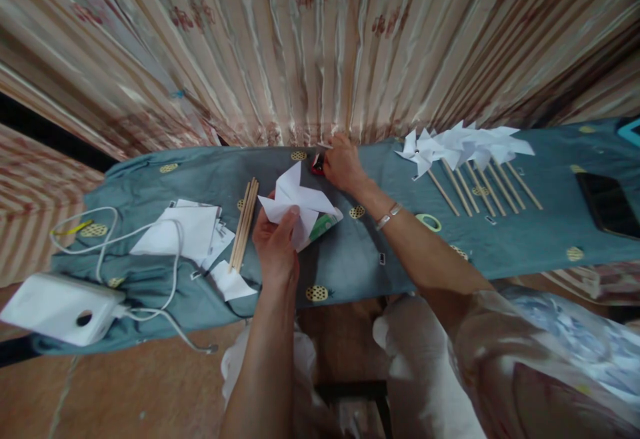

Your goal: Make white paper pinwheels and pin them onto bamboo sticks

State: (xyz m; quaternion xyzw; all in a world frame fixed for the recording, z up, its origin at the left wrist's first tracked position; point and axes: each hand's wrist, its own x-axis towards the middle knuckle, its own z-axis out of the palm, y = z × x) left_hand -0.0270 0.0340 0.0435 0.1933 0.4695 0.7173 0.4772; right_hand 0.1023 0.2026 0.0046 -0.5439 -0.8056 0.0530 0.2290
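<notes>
A white paper pinwheel (300,198) is pinched between the thumb and fingers of my left hand (277,239), above the middle of the cloth. My right hand (345,164) is at the far edge, with its fingers closed at a small red and black object (317,163); what the fingertips hold is too small to tell. Partly under the pinwheel lies a green and white item (325,224). Left of my left hand is a bundle of wooden sticks (244,226), its near end touching a white paper piece (231,282).
Several pinwheels on sticks (470,146) lie in an overlapping row at the right, beyond a pale green ring (429,222). A black phone (609,202) rests far right. Paper sheets (180,229), a white cable and a white power bank (65,309) occupy the left. Curtains (310,46) hang behind.
</notes>
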